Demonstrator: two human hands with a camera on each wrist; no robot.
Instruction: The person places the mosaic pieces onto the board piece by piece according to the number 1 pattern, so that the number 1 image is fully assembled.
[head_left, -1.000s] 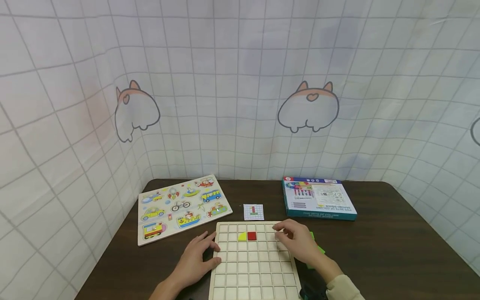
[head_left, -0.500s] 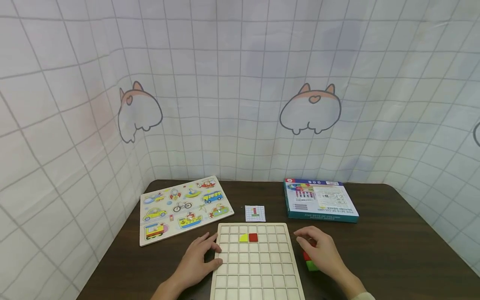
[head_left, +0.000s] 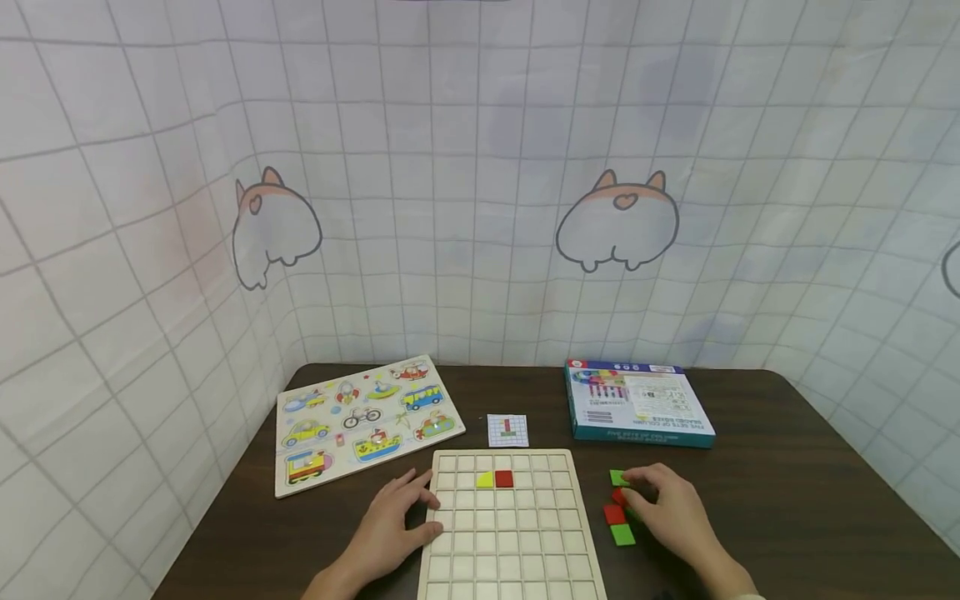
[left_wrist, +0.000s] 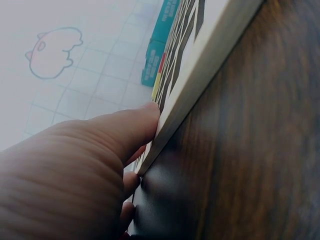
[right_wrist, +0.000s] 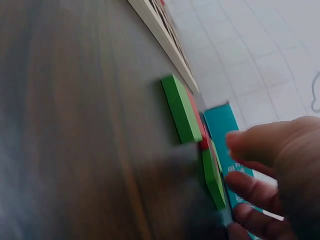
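Observation:
My left hand (head_left: 386, 525) rests against the left edge of a pale wooden grid board (head_left: 497, 542). Its thumb (left_wrist: 137, 127) touches the board's rim in the left wrist view, fingers loosely bent. Two pieces lie in the grid: a yellow piece (head_left: 485, 480) with a curved corner and, beside it, a red square tile (head_left: 504, 479). Right of the board, my right hand (head_left: 675, 512) hovers over loose red tiles (head_left: 614, 515) and green tiles (head_left: 622, 535). In the right wrist view its thumb and fingers are apart, near a green tile (right_wrist: 215, 180), holding nothing visible. The hand partly hides the tiles.
A small pattern card (head_left: 507, 431) lies just beyond the board. Back left is a picture puzzle board (head_left: 348, 417) with vehicles. A teal-edged box (head_left: 641, 404) lies back right on the dark wooden table (head_left: 780, 492). A gridded cloth (head_left: 480, 208) hangs behind.
My right hand has moved right, from the board's far right corner to the loose tiles, uncovering several of them. My left hand stays at the board's edge.

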